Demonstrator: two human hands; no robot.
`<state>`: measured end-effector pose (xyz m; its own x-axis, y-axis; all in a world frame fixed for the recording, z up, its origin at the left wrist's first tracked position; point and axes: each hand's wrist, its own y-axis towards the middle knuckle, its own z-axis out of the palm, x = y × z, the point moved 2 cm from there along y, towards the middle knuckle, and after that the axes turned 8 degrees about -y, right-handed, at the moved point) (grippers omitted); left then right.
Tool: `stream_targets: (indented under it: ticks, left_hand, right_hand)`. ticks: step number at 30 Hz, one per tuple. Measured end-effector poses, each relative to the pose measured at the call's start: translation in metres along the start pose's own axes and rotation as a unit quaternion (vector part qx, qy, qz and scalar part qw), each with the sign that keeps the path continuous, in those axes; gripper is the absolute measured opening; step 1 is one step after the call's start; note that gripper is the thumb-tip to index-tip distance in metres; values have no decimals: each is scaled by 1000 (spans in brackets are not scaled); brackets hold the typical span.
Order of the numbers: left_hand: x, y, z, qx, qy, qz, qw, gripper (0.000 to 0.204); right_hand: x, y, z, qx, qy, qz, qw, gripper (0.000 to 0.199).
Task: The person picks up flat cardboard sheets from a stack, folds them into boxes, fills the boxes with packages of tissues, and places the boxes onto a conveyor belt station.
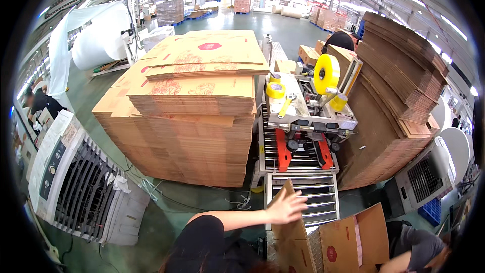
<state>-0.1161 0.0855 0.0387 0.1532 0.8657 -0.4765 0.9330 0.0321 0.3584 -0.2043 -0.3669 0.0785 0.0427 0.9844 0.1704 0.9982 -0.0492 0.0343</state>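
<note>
My left hand (pixel 287 208) reaches across from the left with its fingers spread, against the upper part of an open cardboard carton (pixel 294 246). That carton stands at the near end of a roller conveyor (pixel 323 203), one flap upright behind the hand. Whether the palm presses on the cardboard, I cannot tell. My right hand is out of view. Just to the right stands another open carton (pixel 337 242) with a red emblem and pinkish contents (pixel 358 245). Beside it is a co-worker's bare forearm (pixel 396 263) below a grey sleeve.
Ahead, a carton-sealing machine (pixel 303 116) carries a yellow tape roll (pixel 326 74) and red side guides. Tall stacks of flat cartons rise to its left (pixel 187 141) and right (pixel 389 121). An air cooler (pixel 83 182) stands at left, with cables (pixel 172 201) on the floor.
</note>
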Motion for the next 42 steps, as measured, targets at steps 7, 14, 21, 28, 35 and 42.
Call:
stream_targets:
  ticks: [7,14,21,28,35,42]
  left_hand:
    - [13,-38,13,57,-183,233,954,40]
    - [-28,27,-36,91,-357,369,854,24]
    - [-67,-19,135,295,-347,465,759,6]
    - [-38,-38,185,400,-208,442,776,40]
    - [-122,111,96,41,-324,418,848,19]
    - [-111,10,113,144,-222,192,945,62]
  right_hand:
    - [-2,15,14,-109,-201,-102,968,63]
    - [25,14,2,-70,-115,-69,988,64]
    - [30,16,1,-32,-60,-44,997,64]
    - [42,19,7,-11,13,-27,999,65]
    - [54,27,12,23,128,19,991,65]
    - [34,18,22,50,309,169,935,66]
